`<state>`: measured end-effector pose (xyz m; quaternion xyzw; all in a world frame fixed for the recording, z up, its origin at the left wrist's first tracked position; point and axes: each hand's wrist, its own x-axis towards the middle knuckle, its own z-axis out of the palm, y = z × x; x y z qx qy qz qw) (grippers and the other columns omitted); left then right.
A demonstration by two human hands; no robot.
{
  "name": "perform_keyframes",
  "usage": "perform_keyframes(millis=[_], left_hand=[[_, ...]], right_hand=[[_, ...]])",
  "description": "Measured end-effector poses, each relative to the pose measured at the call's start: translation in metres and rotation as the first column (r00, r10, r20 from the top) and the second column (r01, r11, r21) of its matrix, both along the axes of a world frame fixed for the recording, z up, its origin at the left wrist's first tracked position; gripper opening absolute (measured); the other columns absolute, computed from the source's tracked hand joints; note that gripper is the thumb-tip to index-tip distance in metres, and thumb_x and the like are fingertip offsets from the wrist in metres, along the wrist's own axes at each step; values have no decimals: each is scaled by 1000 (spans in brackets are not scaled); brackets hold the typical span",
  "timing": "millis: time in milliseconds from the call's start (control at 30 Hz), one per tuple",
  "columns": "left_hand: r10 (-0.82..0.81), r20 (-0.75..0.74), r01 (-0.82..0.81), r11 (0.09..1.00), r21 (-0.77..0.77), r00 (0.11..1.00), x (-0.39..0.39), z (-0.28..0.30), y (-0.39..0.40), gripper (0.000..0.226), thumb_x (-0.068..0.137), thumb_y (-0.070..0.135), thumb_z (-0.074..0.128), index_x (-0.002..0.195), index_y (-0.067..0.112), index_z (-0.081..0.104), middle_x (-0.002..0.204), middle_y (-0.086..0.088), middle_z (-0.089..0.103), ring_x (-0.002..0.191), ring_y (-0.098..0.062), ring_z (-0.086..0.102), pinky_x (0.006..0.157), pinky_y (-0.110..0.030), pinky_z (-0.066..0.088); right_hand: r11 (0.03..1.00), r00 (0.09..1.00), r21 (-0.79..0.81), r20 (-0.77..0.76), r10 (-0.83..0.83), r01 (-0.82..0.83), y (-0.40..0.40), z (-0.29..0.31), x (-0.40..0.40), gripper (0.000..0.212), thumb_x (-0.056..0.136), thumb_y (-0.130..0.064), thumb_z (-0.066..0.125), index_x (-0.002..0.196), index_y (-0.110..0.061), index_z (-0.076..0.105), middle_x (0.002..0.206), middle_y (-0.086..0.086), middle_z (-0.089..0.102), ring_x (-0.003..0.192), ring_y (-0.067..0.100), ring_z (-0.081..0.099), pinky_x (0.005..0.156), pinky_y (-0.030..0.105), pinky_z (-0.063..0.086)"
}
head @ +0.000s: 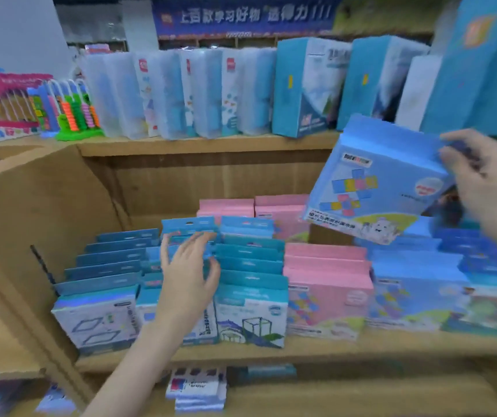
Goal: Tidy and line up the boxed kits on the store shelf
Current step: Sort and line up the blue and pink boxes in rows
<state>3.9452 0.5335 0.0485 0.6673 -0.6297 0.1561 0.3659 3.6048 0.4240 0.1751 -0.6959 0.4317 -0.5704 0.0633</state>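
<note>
Held kit: a blue boxed kit [382, 182] was tilted in the air above the shelf's [271, 350] right rows.
Right hand [487, 179]: gripped its upper right corner.
Left hand [190, 266]: fingers spread, resting on the teal kits [250, 260], holding nothing.
Neighbours: pink kits [328, 284] stood between teal and blue rows.

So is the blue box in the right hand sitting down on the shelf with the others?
No, the right hand holds the blue box tilted in the air above the rows of kits on the middle shelf.
</note>
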Motion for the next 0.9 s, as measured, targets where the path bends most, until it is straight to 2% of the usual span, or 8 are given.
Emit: perform_keyframes(millis=[67,167,233,333,400,500,633,900], left_hand=[[-79,-41,80,997,23,996,-27,0,-9,42,84,24,38,120,10,55,103,-4,66,101,-24,61,111,-36,-2],[-225,-33,226,974,18,974,-67,1,-22,44,84,27,38,125,16,49,111,-3,63,107,-14,52,112,-35,-2],[-306,2,305,951,43,952,-90,1,-28,49,82,32,36,128,19,46,125,1,56,118,-10,43,112,-32,-5],[-335,138,321,940,114,932,-115,-8,-36,57,80,42,43,132,19,45,135,1,50,127,-16,40,112,-39,1],[-302,229,272,950,154,925,-128,-18,-40,63,77,53,45,131,19,46,135,-3,50,125,-22,41,111,-44,10],[-236,298,183,963,196,925,-141,-27,-47,67,73,62,45,126,22,46,126,-5,56,119,-25,40,105,-48,19],[-171,289,123,976,178,942,-145,-28,-48,58,73,60,46,119,25,45,108,-3,60,107,-27,48,102,-48,25],[-151,279,97,975,199,948,-148,-26,-40,54,76,57,47,119,25,44,109,-1,56,110,-23,42,104,-45,21]], right_hand=[[999,1000,42,-14,-23,23,5,-1,-38,17,86,-29,47,91,-42,59,80,-6,65,54,11,56,43,29,50],[988,996,131,-22,84,-80,15,-1,-82,38,93,-11,48,80,-45,60,67,-17,62,49,6,54,35,18,45],[973,986,179,-62,156,-143,17,-8,-106,38,93,-11,50,78,-44,62,66,-18,64,51,2,55,39,13,44],[930,963,322,-138,231,-177,15,-28,-128,4,82,-46,59,82,-46,63,73,-20,66,60,0,57,50,8,42],[921,928,367,-280,247,-134,11,-56,-132,23,77,-59,50,80,-39,62,74,-15,65,64,1,57,55,12,41],[949,912,290,-345,223,-122,14,-108,-113,39,83,-61,37,87,-29,60,69,-14,60,70,-5,53,62,6,37],[1000,924,10,-383,17,-14,4,-155,-85,31,90,-21,38,88,-1,62,79,7,60,78,16,44,72,19,32],[992,924,-122,-378,-54,8,-19,-168,-82,29,90,-16,39,91,2,62,80,11,62,79,20,43,70,31,39]])
